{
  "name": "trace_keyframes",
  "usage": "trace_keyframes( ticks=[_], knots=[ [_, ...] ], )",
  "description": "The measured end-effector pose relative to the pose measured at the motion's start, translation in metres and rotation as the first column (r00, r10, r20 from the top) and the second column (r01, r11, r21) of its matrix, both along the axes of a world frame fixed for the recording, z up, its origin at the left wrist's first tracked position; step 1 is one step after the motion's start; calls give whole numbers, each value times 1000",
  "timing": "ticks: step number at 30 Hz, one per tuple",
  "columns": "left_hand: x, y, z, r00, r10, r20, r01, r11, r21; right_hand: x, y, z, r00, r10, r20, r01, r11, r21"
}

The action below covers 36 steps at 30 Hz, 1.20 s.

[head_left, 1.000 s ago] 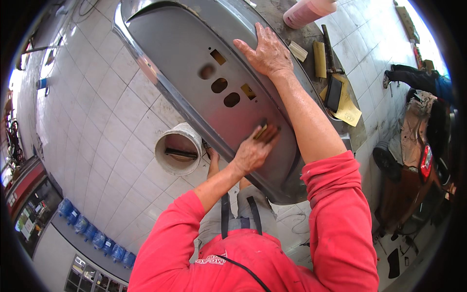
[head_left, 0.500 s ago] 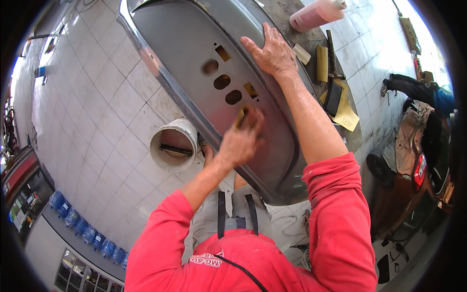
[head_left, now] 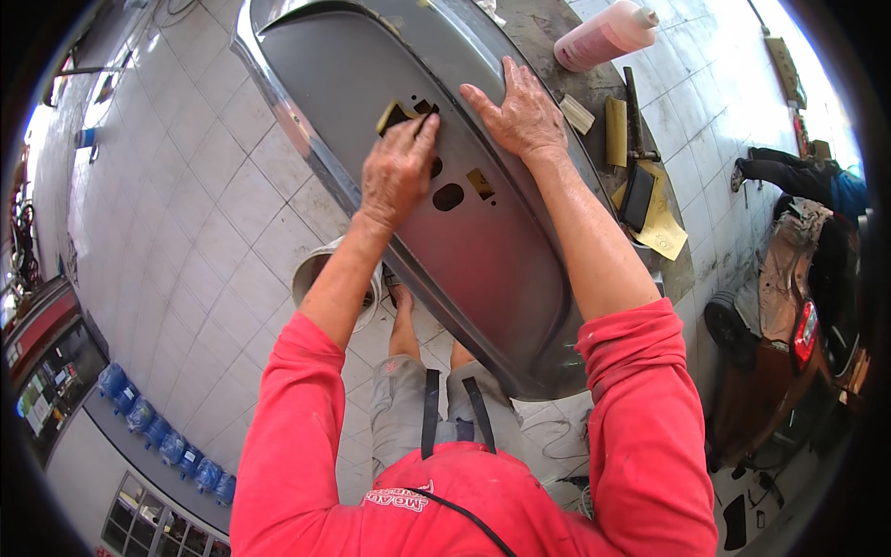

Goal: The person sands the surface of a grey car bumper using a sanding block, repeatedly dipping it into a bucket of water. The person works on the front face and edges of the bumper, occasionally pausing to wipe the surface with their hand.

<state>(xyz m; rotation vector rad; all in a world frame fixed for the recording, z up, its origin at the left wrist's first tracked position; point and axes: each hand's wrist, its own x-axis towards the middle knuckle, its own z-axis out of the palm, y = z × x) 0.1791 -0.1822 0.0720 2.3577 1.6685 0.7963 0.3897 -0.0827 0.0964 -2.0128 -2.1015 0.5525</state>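
- Grey panel: slants across the worktable.
- Left hand: clamped on a yellow pad over the panel.
- Right hand: spread on the panel.
- Panel's left: bucket behind the left forearm.
- Panel's right: pink bottle, yellow block, yellow sheet.

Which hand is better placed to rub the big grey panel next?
Probably the left hand: it holds a yellow-and-black pad by holes in the grey panel. The right hand rests spread on the panel, no pad showing.
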Motion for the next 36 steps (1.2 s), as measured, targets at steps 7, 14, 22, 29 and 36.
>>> trace_keyframes(
  ticks=[7,14,22,29,36],
  knots=[
    [35,16,-35,993,112,25,-113,993,30,-3,0,-2,1000,12,8,-13,1000,23],
    [82,-91,-29,934,-355,-35,352,933,-75,2,0,-1,1000,-8,2,8,999,-31],
    [111,-130,-21,957,-288,10,285,941,-183,-1,-2,-4,1000,1,13,-1,1000,1],
    [59,-65,-36,965,-220,144,245,951,-190,1,-3,0,1000,20,-9,-20,1000,-16],
    [108,-151,-32,867,-470,164,497,840,-219,6,2,-12,999,15,38,-18,997,72]
  ],
)
